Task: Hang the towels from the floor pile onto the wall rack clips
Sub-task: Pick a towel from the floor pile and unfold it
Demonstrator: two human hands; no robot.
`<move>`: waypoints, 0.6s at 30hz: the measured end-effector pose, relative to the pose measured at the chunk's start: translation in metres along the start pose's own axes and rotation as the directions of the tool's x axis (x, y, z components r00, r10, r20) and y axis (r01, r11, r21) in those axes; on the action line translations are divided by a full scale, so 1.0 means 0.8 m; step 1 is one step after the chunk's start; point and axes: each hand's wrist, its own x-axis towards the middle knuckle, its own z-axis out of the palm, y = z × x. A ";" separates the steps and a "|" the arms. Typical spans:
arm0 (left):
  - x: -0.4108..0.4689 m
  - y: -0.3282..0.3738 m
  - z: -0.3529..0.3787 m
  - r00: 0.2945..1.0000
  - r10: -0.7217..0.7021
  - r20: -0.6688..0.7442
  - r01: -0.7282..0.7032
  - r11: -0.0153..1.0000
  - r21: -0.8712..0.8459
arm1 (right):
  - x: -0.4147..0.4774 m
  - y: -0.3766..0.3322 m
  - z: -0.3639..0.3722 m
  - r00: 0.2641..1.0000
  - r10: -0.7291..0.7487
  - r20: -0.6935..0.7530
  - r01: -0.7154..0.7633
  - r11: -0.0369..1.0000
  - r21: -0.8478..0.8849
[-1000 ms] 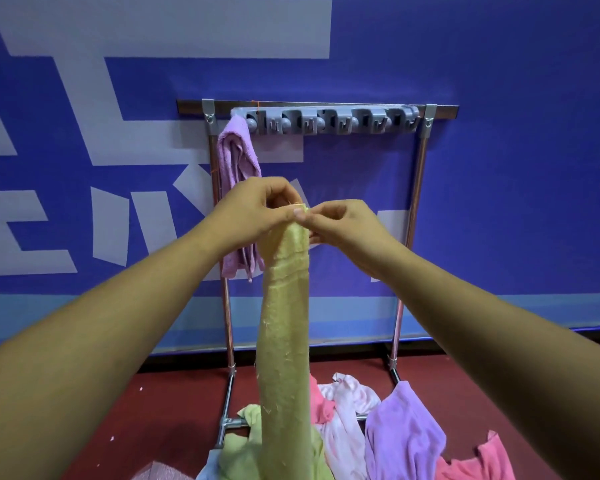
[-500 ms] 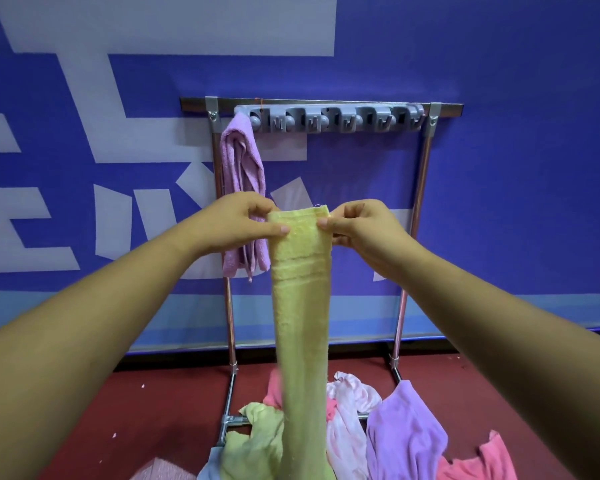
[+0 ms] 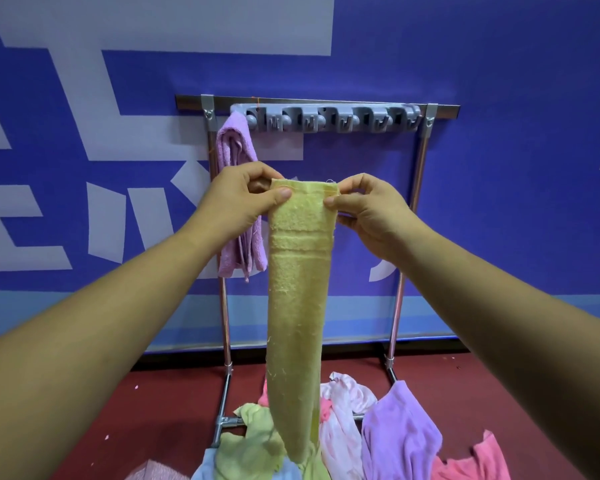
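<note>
A long yellow towel (image 3: 298,306) hangs straight down in front of me, its top edge stretched flat. My left hand (image 3: 239,206) pinches the towel's upper left corner and my right hand (image 3: 368,209) pinches the upper right corner. Above and behind them a grey clip strip (image 3: 329,117) runs along the top bar of a metal rack (image 3: 409,202). A purple towel (image 3: 238,188) hangs from the strip's leftmost clip, partly behind my left hand. The other clips hold nothing. On the red floor lies the towel pile (image 3: 354,434) in green, white, pink, purple and light blue.
The rack stands against a blue wall (image 3: 516,168) with white markings. Its two uprights and low base bars (image 3: 226,420) frame the pile. Red floor (image 3: 153,410) spreads to the left of the base.
My hands have drawn apart, spreading the yellow towel's bunched top edge out flat. The towel has risen slightly.
</note>
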 end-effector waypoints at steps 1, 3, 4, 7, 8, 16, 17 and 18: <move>0.000 -0.001 0.000 1.000 0.002 -0.002 -0.002 1.000 0.014 | 0.000 0.000 0.000 1.000 -0.001 0.018 0.001 1.000 -0.020; 0.000 -0.004 -0.002 1.000 0.010 -0.003 -0.009 0.999 0.041 | 0.000 -0.002 0.000 0.996 0.015 0.085 -0.008 0.996 -0.085; -0.001 -0.006 -0.002 1.000 0.012 0.001 -0.012 0.999 0.053 | -0.001 -0.004 0.001 0.991 0.032 0.127 -0.015 0.991 -0.130; -0.003 -0.009 0.000 1.000 0.016 0.011 -0.017 0.997 0.080 | -0.003 -0.010 0.004 0.966 0.060 0.252 0.032 0.938 -0.345; -0.004 -0.009 0.000 1.000 0.018 0.011 -0.019 0.996 0.084 | -0.002 -0.011 0.005 0.961 0.052 0.271 0.077 0.893 -0.444; -0.017 -0.014 0.004 0.995 -0.059 0.080 0.071 0.984 -0.166 | 0.008 -0.030 0.014 0.966 -0.003 0.258 0.137 0.853 -0.504; -0.021 -0.020 0.005 0.982 -0.099 0.160 0.131 0.969 -0.208 | 0.011 -0.032 0.014 0.966 -0.003 0.260 0.123 0.886 -0.448; -0.026 -0.029 0.007 0.959 -0.148 0.241 0.198 0.960 -0.198 | 0.013 -0.034 0.013 0.967 0.001 0.256 0.103 0.915 -0.391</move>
